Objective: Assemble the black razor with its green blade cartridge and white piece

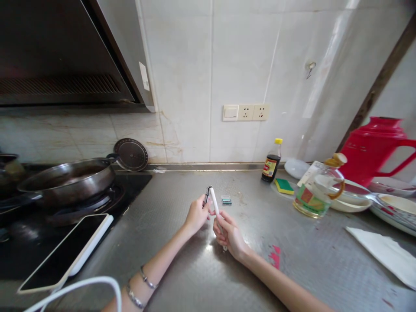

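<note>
Over the middle of the steel counter [182, 203] my two hands meet. My right hand [229, 234] is wrapped round the white handle of a razor [214, 201], which slants upward with its top end away from me. My left hand [197, 214] pinches a small dark piece [206, 196], which looks like a razor head, touching or very close to the top of the white handle; whether they are joined I cannot tell. Just right of the handle's top, a small teal and silver razor cartridge [226, 200] lies on the counter.
At the left are a pan [71, 175] on the stove and a phone [65, 255] with a white cable [94, 281]. At the right stand a dark sauce bottle [271, 162], a sponge [284, 186], a glass oil jug [316, 195], dishes, a red thermos [373, 147] and white paper [383, 251].
</note>
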A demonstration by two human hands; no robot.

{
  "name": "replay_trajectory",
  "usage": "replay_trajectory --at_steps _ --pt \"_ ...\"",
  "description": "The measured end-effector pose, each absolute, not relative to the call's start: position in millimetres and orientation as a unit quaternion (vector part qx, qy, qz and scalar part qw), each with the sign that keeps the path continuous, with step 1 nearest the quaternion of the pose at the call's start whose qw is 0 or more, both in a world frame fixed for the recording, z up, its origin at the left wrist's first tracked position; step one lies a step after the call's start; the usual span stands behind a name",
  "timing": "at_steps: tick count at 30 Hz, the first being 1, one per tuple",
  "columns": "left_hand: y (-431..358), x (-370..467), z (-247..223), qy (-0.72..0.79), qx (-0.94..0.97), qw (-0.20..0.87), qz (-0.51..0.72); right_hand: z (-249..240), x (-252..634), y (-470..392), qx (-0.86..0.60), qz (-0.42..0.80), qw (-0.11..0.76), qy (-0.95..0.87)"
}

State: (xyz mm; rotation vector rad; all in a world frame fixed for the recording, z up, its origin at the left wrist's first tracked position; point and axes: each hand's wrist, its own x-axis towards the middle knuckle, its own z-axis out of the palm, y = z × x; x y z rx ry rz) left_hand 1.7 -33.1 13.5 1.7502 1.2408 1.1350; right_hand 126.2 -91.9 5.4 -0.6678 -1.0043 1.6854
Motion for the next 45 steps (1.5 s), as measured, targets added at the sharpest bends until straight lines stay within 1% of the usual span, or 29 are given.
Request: replay_trajectory --at_steps 3,7,11,15,29,34,40,45 --pt "-31 3 14 0.467 0.655 0.394 0.444 13 132 -88 -0.282 0.675 0.542 -0.414" --pt "-31 6 16 0.425 0.608 0.5 0.446 22 145 -77 -0.28 0.659 0.58 -0.388" --pt "-37 9 22 0.364 0.544 0.608 0.45 22 149 -74 -0.287 0.666 0.562 -0.399" --pt "-45 12 26 0.343 0.498 0.661 0.444 19 148 -74 -0.288 0.671 0.544 -0.414" --pt "-45 7 26 0.323 0.486 0.672 0.456 17 144 -81 -0.287 0.658 0.507 -0.478" --pt "-46 10 24 0.322 0.493 0.677 0.441 20 147 -78 -0.283 0.653 0.527 -0.464" --pt "-48 11 25 0.326 0.497 0.658 0.462 17 143 -81 -0.285 0.654 0.519 -0.47" --pt "-48 12 25 0.333 0.515 0.65 0.449 27 150 -77 -0.289 0.642 0.544 -0.457"
